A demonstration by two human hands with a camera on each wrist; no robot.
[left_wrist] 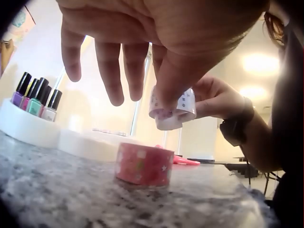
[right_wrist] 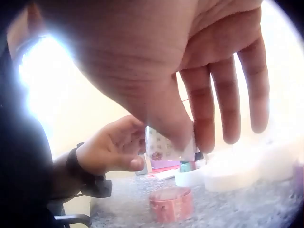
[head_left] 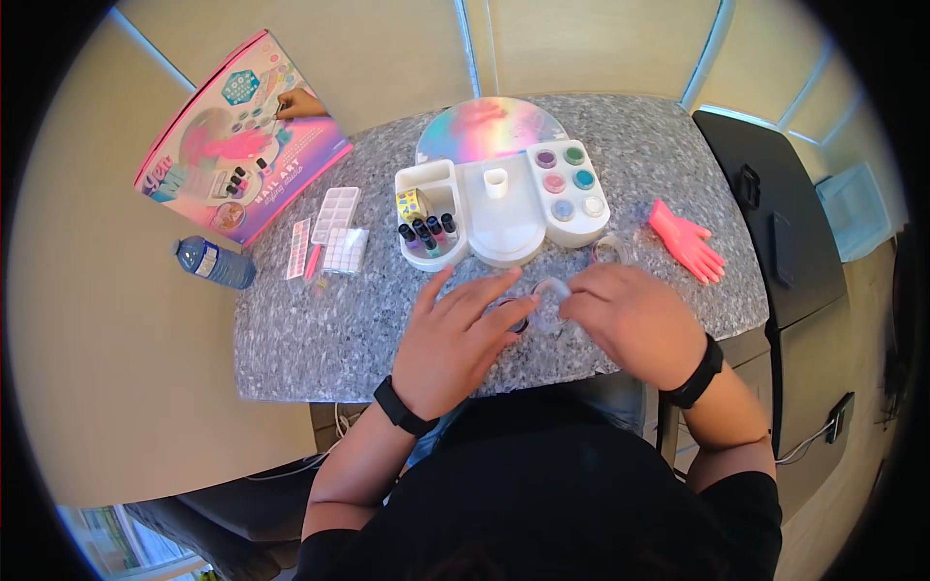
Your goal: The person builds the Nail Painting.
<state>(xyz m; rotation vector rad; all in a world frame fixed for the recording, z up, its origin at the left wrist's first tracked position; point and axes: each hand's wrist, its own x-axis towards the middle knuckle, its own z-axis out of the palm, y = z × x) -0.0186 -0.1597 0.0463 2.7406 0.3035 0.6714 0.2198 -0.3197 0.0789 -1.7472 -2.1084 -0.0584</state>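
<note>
My right hand (head_left: 635,315) pinches a whitish printed sticker roll (head_left: 550,289) between thumb and fingers, just above the table. Small dark prints show on the roll's band (left_wrist: 186,103) in the left wrist view. To the left, my left hand (head_left: 455,324) has its fingers spread, the thumb and index reaching close to the roll. The right wrist view shows that left hand (right_wrist: 111,148) with its thumb apart from the fingers. On the stone-patterned table below stands a pink patterned roll (left_wrist: 145,165), untouched.
Behind the hands stands a white nail-art station (head_left: 504,228) with polish bottles (head_left: 426,232) and glitter pots (head_left: 583,179). A pink model hand (head_left: 686,242) lies at right. A box (head_left: 242,145), a water bottle (head_left: 213,261) and white trays (head_left: 336,215) are at left.
</note>
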